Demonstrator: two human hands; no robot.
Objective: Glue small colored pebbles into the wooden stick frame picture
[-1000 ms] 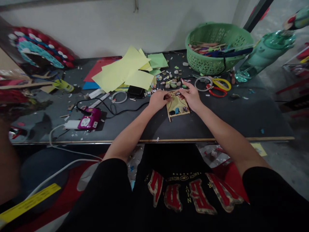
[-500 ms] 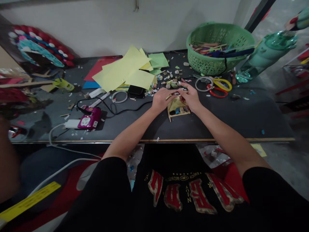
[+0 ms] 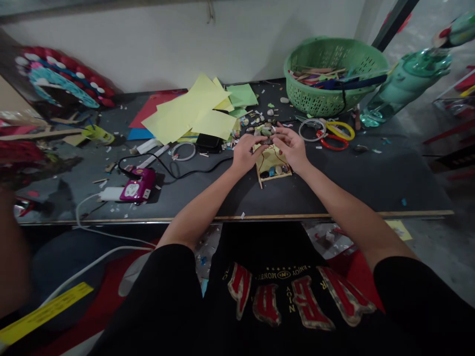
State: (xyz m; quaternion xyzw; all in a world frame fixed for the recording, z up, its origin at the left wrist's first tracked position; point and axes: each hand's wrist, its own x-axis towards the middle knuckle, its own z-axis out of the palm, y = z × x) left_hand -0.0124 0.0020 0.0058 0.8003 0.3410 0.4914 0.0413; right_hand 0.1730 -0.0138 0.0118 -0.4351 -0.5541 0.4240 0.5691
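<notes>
My left hand (image 3: 245,152) and my right hand (image 3: 294,149) meet over the far side of a small craft frame. Their closed fingertips pinch a small dark pebble (image 3: 267,141) between them; its far edge is partly hidden. The frame has a yellow paper backing (image 3: 270,157), a thin stick edge (image 3: 275,177) and thin reddish cord across the paper. Several painted pebbles (image 3: 272,171), one of them blue, sit in a row along its near edge. Just beyond my fingers lies a pile of pebbles (image 3: 264,130).
A green basket (image 3: 334,99) of sticks and tools stands behind on the right, beside a tilted green bottle (image 3: 404,89). Tape rings (image 3: 339,131), coloured paper sheets (image 3: 189,109), a purple power adapter (image 3: 138,187) with cables, and paper scraps lie around. Another person's arm (image 3: 13,247) is at far left.
My fingers have shifted slightly apart, showing the dark pebble between them. The craft frame stays where it was, and the view has tilted a little.
</notes>
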